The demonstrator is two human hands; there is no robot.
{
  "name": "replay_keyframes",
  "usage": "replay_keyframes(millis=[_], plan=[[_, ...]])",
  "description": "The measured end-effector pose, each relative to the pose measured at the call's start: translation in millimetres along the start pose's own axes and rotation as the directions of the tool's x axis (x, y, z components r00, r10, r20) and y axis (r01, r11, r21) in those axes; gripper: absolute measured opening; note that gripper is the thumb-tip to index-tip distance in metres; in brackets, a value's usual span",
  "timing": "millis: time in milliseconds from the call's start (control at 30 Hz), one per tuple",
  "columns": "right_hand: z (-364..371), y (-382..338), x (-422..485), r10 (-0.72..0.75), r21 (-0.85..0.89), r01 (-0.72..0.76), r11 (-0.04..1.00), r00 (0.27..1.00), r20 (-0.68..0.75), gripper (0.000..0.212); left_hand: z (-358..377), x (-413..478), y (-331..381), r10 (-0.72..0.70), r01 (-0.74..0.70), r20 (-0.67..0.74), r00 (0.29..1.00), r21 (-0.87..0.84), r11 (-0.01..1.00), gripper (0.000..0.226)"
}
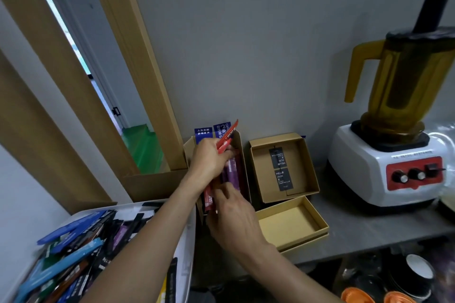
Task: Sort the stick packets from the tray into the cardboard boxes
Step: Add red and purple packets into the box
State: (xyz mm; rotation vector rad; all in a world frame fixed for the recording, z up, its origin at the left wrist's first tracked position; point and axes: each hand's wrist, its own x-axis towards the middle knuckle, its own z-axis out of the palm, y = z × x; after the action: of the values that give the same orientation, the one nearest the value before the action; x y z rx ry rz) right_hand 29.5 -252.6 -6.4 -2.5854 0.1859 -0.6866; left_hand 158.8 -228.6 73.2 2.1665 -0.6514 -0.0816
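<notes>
A white tray (187, 248) at lower left holds a heap of blue, black, green and purple stick packets (73, 248). A tall cardboard box (242, 155) against the wall holds purple packets (232, 170) and blue ones (203, 132) standing at its back. My left hand (209, 160) reaches over this box and grips red stick packets (227, 138) that poke up to the right. My right hand (234, 214) is at the box's near end, its fingers on red packets (209, 198) there. An open box (307, 167) with two black cards (280, 170) stands to the right.
A shallow empty cardboard lid (293, 222) lies in front of the open box. A white blender (391, 160) with an amber jug stands at right on the grey counter (369, 229). Cups and orange lids (357, 295) sit below the counter edge. Wooden door frame at left.
</notes>
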Motion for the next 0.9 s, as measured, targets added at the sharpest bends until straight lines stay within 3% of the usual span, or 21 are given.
replay_keyframes(millis=[233, 367, 467, 567, 600, 667, 733, 800, 833, 900], plan=[[7, 0, 8, 0.177, -0.083, -0.173, 0.981, 0.983, 0.043, 0.047, 6, 1, 6, 0.02, -0.021, 0.016, 1.0, 0.067, 0.998, 0.017], [12, 3, 14, 0.271, -0.12, -0.262, 0.957, 0.961, 0.062, 0.06, 8, 1, 3, 0.057, -0.054, -0.031, 0.998, 0.079, 0.995, 0.006], [16, 4, 17, 0.291, -0.112, -0.285, 0.952, 0.955, 0.049, 0.064, 2, -2, 2, 0.07, -0.071, -0.064, 0.996, -0.013, 0.997, 0.011], [18, 6, 17, 0.285, -0.089, -0.28, 0.956, 0.958, 0.041, 0.061, -10, -4, 4, -0.056, 0.044, -0.047, 0.997, -0.231, 0.972, 0.033], [16, 6, 15, 0.277, -0.07, -0.274, 0.959, 0.96, 0.032, 0.058, -15, -6, 5, -0.115, 0.104, -0.006, 0.993, -0.382, 0.918, 0.035], [8, 7, 14, 0.258, 0.033, -0.257, 0.966, 0.966, -0.022, 0.048, -25, -12, 7, -0.156, 0.186, 0.105, 0.982, -0.681, 0.708, 0.023], [-5, 8, 13, 0.281, 0.236, -0.255, 0.938, 0.956, -0.081, 0.033, -36, -23, 8, -0.12, 0.197, 0.157, 0.98, -0.835, 0.513, 0.01], [-21, 7, 13, 0.366, 0.567, -0.3, 0.767, 0.93, -0.003, 0.019, -43, -33, 4, -0.059, 0.179, 0.17, 0.984, -0.882, 0.436, 0.013], [-29, 4, 13, 0.389, 0.732, -0.319, 0.601, 0.918, 0.08, 0.019, -45, -36, 0, -0.035, 0.168, 0.169, 0.985, -0.886, 0.432, 0.017], [-38, 1, 16, 0.364, 0.878, -0.341, 0.337, 0.907, 0.212, 0.027, -49, -41, -9, -0.009, 0.156, 0.171, 0.985, -0.876, 0.457, 0.022]])
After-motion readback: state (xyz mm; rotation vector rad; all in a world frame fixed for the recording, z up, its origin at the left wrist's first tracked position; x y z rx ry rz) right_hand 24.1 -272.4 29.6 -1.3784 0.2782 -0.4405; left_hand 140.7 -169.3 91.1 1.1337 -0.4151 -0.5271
